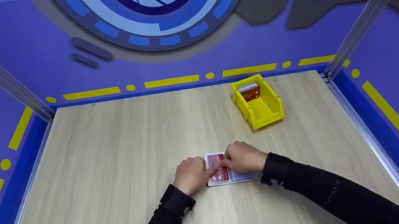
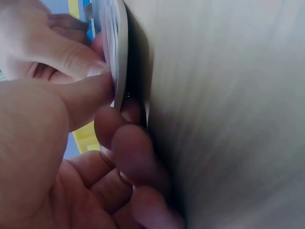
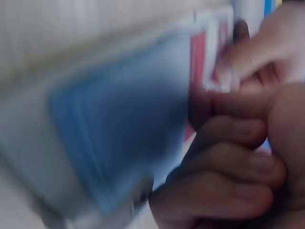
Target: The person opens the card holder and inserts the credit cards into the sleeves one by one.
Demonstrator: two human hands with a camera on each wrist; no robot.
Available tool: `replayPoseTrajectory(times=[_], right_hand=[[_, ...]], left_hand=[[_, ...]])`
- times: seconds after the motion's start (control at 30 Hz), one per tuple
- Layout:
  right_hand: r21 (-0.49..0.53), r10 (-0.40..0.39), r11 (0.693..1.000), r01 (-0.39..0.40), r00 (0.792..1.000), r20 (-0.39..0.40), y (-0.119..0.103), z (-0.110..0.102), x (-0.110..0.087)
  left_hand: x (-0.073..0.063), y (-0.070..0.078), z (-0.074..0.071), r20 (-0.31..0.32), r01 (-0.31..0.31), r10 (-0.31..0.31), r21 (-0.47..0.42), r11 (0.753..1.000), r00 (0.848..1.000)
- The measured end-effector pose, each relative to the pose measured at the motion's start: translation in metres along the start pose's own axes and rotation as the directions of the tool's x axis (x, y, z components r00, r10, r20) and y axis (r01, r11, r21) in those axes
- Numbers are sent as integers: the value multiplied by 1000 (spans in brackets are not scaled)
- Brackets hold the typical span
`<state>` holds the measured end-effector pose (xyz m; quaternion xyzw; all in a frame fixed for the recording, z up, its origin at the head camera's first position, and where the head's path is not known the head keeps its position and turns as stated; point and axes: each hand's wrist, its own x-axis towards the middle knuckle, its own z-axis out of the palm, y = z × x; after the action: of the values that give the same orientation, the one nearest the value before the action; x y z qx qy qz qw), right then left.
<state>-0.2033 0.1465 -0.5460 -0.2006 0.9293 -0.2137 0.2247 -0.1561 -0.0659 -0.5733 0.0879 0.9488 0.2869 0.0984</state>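
A small white-edged card album [image 1: 211, 184] lies open on the table in the head view. A red card [image 1: 223, 176] shows in its left half, and a blue panel [image 3: 124, 114] fills the right half. My left hand [image 1: 191, 174] grips the album's left edge, its thumb on top and fingertips under the edge in the left wrist view. With thumb and forefinger my right hand [image 1: 243, 157] pinches the red card near its right side; the other fingers are curled. How deep the card sits in its pocket is hidden by my fingers, and the right wrist view is blurred.
A yellow bin [image 1: 268, 120] stands behind and right of the album, with several cards [image 1: 251, 93] upright at its far end. The wooden table [image 1: 121, 146] is bounded by blue-purple walls [image 1: 165, 69] at the back and sides.
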Motion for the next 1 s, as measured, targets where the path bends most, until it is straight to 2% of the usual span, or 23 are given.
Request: replayPoseTrajectory(times=[0.13, 0.23, 0.4, 0.6, 0.73, 0.8, 0.87, 0.93, 1.0], right_hand=[[-4, 49, 999, -50, 999, -17, 12, -22, -4], [-63, 88, 994, -90, 996, -29, 23, -33, -8], [-156, 127, 979, -130, 992, -26, 36, -32, -9], [-232, 11, 972, -36, 994, -110, 33, -21, -10], [-289, -84, 957, 34, 983, -163, 30, -17, -10], [-255, -83, 966, 38, 982, -167, 30, -18, -10], [-166, -19, 986, -3, 991, -131, 31, -22, -10], [-73, 62, 995, -66, 996, -60, 34, -28, -8], [7, 125, 992, -125, 992, 32, 37, -34, -6]], left_hand=[[1, 2, 0, 7, 8, -8, 3, 1000, 1000], [2, 2, -1, 20, 27, -27, -2, 1000, 999], [3, 2, -3, 40, 48, -48, -7, 999, 998], [2, 2, 1, 44, 47, -46, -19, 999, 998], [2, 1, 2, 52, 51, -50, -25, 998, 997], [1, 1, 2, 52, 52, -51, -28, 998, 997], [1, 1, 2, 47, 53, -51, -32, 998, 998], [1, 1, 1, 35, 41, -40, -32, 999, 999], [0, 1, 0, 28, 31, -31, -29, 999, 999]])
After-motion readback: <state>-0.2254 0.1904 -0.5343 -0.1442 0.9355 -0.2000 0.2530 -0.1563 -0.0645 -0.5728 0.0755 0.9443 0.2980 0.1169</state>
